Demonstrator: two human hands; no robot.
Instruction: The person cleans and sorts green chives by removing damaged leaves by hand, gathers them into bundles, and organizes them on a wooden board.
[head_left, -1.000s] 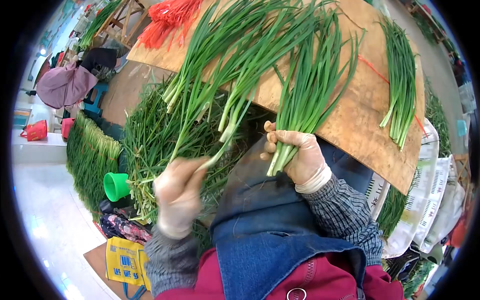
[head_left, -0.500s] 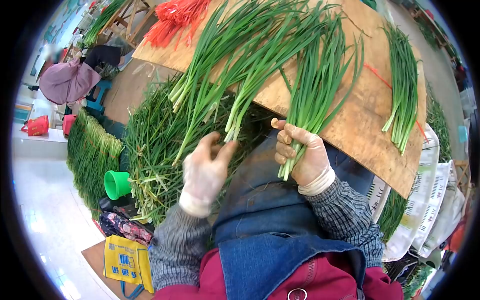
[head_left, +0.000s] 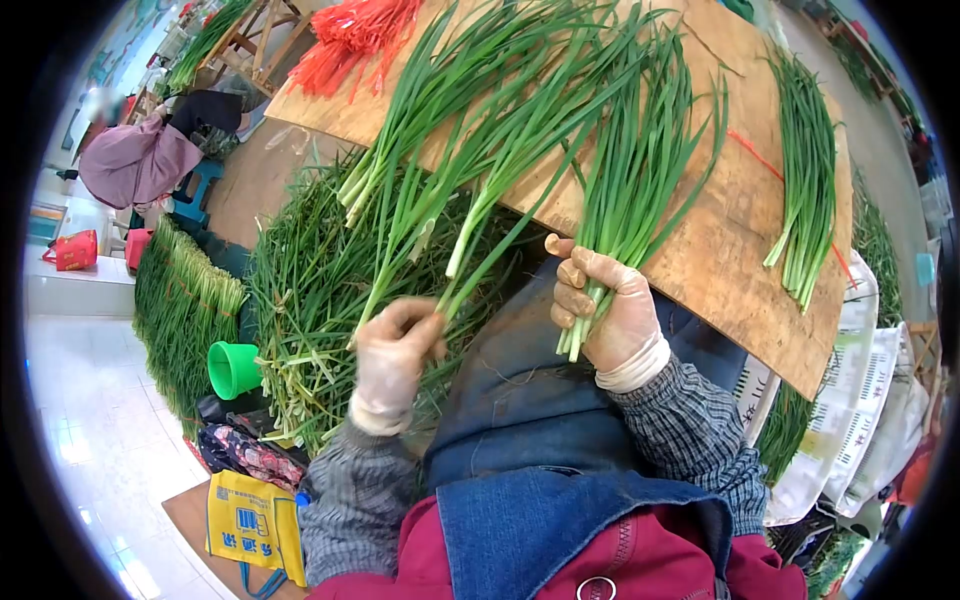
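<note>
My right hand point(head_left: 615, 305), in a pale thin glove, is closed round the white ends of a bunch of green stalks point(head_left: 635, 190); the leaves lie on the wooden board point(head_left: 740, 250). Gloved too, my left hand point(head_left: 398, 355) pinches the lower end of a single stalk point(head_left: 485, 275), slightly blurred. Loose stalks point(head_left: 440, 110) lie on the board above it, their pale ends hanging over the edge. Farther right on the board rests a separate bunch point(head_left: 803, 170), with a red string point(head_left: 755, 152) running beneath it.
Red ties point(head_left: 350, 40) lie at the board's upper left. Below the board is a large heap of leaves point(head_left: 310, 270). At left are a green bucket point(head_left: 233, 370), a yellow bag point(head_left: 250, 520), stacked bundles point(head_left: 185, 310) and a bent-over person point(head_left: 140, 162). White sacks point(head_left: 850, 400) are at right.
My left hand released one stalk, reached to the hanging ends, then drew back down and left with another stalk. My right hand shifted slightly right early on, still gripping its bunch.
</note>
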